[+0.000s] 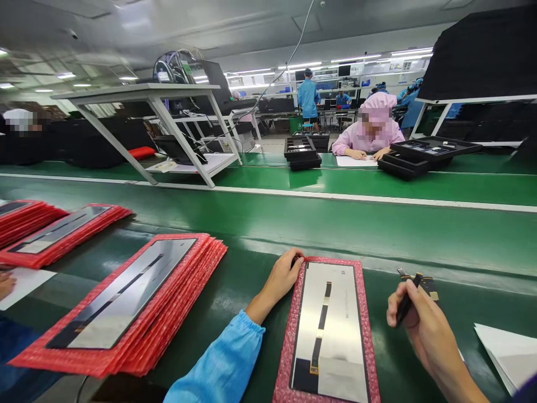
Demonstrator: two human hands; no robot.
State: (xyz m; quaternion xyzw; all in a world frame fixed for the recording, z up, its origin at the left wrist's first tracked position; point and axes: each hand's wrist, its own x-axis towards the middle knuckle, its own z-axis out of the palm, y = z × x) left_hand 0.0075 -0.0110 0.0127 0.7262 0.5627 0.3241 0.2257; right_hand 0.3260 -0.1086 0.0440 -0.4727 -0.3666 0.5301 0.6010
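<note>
A display panel (pixel 339 313) with a silver back and a dark flex strip down its middle lies on a red bubble-wrap pouch (pixel 364 291) in front of me. My left hand (pixel 282 274), in a blue sleeve, has its fingers closed at the pouch's top left corner. My right hand (pixel 422 319) is closed around a slim black pen-shaped tool (pixel 406 305), held above the bench to the right of the panel. Just behind that hand lie small dark flex circuit pieces (pixel 428 286), partly covered by it.
Stacked red pouches with panels (pixel 138 291) stand on the left, with more stacks (pixel 62 235) behind. White sheets (pixel 509 352) lie at right. Past the green bench (pixel 251 207), a person in pink (pixel 371 129) sits near black trays (pixel 419 157). Another person's hand (pixel 5 284) shows at far left.
</note>
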